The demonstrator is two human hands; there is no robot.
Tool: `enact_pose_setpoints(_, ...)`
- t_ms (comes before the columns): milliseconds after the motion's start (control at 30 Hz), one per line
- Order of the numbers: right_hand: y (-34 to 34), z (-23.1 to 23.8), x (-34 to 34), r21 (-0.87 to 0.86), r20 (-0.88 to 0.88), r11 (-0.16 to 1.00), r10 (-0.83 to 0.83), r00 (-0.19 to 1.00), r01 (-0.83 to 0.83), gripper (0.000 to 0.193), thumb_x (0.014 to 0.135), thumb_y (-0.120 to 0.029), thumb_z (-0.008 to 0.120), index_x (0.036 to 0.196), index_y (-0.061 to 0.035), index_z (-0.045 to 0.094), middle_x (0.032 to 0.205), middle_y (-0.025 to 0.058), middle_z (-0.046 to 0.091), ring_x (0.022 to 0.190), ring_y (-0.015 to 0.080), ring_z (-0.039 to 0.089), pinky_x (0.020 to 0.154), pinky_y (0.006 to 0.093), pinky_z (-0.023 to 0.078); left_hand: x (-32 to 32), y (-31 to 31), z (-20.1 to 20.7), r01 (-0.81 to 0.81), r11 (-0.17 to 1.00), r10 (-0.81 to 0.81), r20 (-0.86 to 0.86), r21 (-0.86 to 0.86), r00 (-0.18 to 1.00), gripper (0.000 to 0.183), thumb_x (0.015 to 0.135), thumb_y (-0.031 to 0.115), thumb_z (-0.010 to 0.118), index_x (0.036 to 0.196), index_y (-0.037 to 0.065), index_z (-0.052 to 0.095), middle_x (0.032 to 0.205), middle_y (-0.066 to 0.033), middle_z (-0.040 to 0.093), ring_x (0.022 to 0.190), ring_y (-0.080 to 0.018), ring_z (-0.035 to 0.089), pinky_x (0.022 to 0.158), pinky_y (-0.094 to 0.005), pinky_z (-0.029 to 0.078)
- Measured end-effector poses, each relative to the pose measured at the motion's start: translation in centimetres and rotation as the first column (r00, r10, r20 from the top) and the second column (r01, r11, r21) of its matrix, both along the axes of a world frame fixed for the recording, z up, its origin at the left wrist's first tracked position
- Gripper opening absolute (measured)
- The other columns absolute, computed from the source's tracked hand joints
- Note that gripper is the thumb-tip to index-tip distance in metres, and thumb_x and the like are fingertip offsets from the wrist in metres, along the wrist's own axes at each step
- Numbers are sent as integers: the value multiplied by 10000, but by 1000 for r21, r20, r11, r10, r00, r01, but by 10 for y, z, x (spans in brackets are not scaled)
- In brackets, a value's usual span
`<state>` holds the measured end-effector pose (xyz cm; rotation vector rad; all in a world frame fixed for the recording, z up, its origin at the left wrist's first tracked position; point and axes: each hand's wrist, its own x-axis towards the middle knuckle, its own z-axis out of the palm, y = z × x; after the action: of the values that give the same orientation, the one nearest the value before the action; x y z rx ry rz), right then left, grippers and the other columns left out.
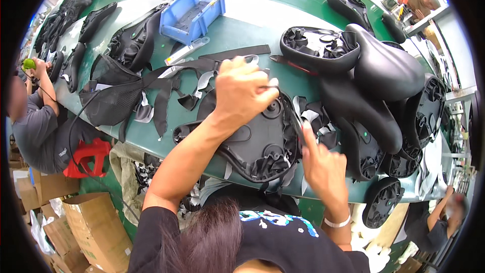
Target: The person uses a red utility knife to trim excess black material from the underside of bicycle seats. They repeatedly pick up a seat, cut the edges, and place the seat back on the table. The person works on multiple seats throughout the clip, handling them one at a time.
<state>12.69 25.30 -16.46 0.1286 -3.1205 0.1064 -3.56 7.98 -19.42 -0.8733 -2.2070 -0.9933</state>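
Observation:
An upside-down black bicycle saddle lies on the green table in front of me, its cover material gathered in folds round the rim. My left hand rests closed over its upper part, gripping what looks like a thin tool or a strip of the cover; I cannot tell which. My right hand sits at the saddle's right edge, index finger pointing up and pressing the cover fabric there.
A pile of black saddles crowds the right side. Black fabric scraps and a mesh piece lie left. A blue bin stands behind. Other people sit at far left and lower right. Cardboard boxes below.

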Motion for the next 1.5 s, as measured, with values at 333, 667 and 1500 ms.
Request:
enact_pose_setpoints(333, 54, 24, -67, -20, 24, 957, 291, 956, -291, 444, 805, -127, 616, 1226, -267, 596, 615, 74, 550, 524, 255, 562, 492, 380, 427, 51, -47, -7, -309, 626, -575, 691, 716, 438, 477, 1009, 325, 358, 1076, -45, 652, 1207, -176, 601, 1198, -241, 501, 1080, -343, 287)
enact_pose_setpoints(667, 33, 30, 2, 131, 181, 962, 213, 960, -238, 537, 790, -151, 629, 1316, -199, 531, 556, 74, 502, 448, 262, 519, 446, 395, 377, 32, -145, 62, 117, -4, -822, -69, 993, 566, 577, 1035, 382, 192, 591, 103, 433, 601, -81, 525, 503, -178, 437, 619, -320, 444)
enact_pose_setpoints(1500, -16, 5, 86, -653, 532, 462, -283, 798, 599, 548, 889, -104, 575, 1394, -43, 372, 699, 84, 635, 489, 158, 583, 504, 311, 487, 18, -64, 110, 125, 16, 81, -126, 992, 989, 113, 788, 117, 485, 726, 28, 518, 611, 8, 423, 537, -83, 401, 480, -233, 320)
